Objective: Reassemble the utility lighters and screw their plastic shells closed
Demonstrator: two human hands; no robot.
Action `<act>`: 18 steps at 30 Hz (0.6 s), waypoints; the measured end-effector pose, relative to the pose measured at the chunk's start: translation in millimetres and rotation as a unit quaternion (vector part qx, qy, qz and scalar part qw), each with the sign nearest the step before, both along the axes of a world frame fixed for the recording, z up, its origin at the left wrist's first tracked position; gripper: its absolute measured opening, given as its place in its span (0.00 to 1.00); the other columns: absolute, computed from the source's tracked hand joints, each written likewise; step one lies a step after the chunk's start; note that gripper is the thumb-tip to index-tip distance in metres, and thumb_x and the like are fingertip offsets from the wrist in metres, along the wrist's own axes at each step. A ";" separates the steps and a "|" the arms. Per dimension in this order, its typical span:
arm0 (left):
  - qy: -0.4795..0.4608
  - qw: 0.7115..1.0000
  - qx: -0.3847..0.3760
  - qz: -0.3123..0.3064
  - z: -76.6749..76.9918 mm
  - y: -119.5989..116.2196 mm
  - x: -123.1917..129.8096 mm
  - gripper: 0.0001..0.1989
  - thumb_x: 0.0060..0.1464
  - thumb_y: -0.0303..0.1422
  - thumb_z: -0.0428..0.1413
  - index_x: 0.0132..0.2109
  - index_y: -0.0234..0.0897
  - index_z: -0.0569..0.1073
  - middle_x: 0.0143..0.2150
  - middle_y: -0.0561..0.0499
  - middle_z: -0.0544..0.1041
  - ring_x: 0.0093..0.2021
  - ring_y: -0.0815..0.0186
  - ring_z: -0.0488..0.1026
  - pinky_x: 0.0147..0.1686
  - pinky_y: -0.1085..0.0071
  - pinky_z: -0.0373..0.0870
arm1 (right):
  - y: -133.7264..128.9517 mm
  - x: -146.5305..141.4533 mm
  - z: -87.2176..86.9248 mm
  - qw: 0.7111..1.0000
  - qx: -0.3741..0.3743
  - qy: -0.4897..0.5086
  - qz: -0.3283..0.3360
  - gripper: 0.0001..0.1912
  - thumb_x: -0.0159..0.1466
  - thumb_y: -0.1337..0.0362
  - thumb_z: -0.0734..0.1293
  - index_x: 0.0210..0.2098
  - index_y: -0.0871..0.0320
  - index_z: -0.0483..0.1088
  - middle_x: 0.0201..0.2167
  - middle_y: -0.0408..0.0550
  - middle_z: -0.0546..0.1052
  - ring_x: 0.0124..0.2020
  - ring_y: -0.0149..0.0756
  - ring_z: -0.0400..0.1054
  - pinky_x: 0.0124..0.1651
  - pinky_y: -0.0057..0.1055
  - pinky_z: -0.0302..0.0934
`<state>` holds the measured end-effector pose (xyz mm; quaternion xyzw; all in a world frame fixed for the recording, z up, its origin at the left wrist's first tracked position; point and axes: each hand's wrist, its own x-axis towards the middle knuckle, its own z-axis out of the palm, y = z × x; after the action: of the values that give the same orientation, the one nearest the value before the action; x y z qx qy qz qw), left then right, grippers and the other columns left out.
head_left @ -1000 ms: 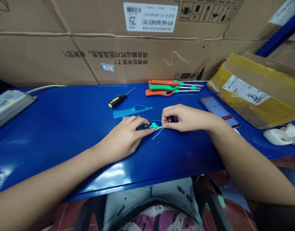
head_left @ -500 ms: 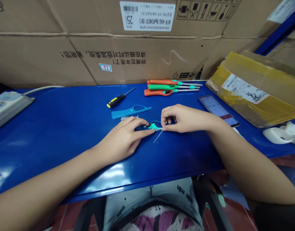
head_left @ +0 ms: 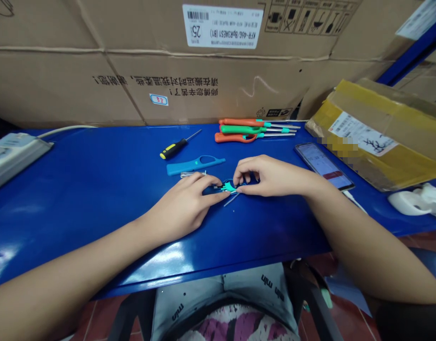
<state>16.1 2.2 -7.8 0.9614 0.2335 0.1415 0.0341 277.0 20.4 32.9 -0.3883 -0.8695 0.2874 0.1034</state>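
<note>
My left hand (head_left: 187,203) rests on the blue table, its thumb and fingers closed around an opened blue stick lighter. A teal trigger piece (head_left: 229,187) shows at its fingertips; much of the lighter is hidden underneath. From the other side, my right hand (head_left: 271,176) pinches at the lighter's front end, thumb and fingers bent together. A thin pale strip (head_left: 232,200) sticks out below the right fingertips. Just beyond the left hand lie a loose blue casing half (head_left: 180,168) and a small metallic cylinder (head_left: 187,174).
Orange and green stick lighters (head_left: 239,129) lie at the back, with a black-and-yellow screwdriver (head_left: 173,149) left of them. A phone (head_left: 324,166) and a taped parcel (head_left: 377,137) sit at right. A power strip (head_left: 17,154) is at left; a large carton (head_left: 132,76) stands behind.
My right hand has shifted slightly left along the lighter, its fingers curled closer to the teal piece. The pale strip lies at a flatter angle. My left hand keeps its hold.
</note>
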 end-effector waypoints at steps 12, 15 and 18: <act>-0.018 1.000 0.007 -0.007 1.5 0.0 0.0 0.24 0.63 0.21 0.49 0.60 0.41 0.76 0.57 0.41 0.75 0.53 0.51 0.71 0.51 0.51 0.75 | -4.3 -6.3 0.4 0.999 0.026 -0.019 0.007 0.06 0.60 0.74 0.68 0.33 0.61 0.79 0.33 0.46 0.79 0.34 0.31 0.71 0.39 0.27 0.62; -0.023 1.000 0.003 -0.006 1.3 0.0 0.4 0.23 0.63 0.21 0.49 0.60 0.41 0.76 0.57 0.42 0.75 0.53 0.51 0.71 0.51 0.51 0.75 | -4.8 -6.3 0.6 0.999 0.023 -0.025 0.005 0.07 0.61 0.74 0.68 0.34 0.62 0.79 0.33 0.46 0.80 0.34 0.32 0.72 0.39 0.27 0.62; -0.025 1.000 -0.013 0.001 1.2 -0.4 0.9 0.22 0.64 0.22 0.49 0.60 0.42 0.76 0.57 0.42 0.74 0.54 0.52 0.71 0.51 0.52 0.74 | -4.7 -6.1 1.1 0.999 0.018 -0.028 0.003 0.07 0.61 0.73 0.68 0.35 0.61 0.80 0.34 0.47 0.81 0.34 0.32 0.72 0.40 0.27 0.62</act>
<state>17.0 1.9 -6.5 0.9569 0.2354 0.1621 0.0521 270.9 15.7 34.0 -0.3920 -0.8780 0.2612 0.0852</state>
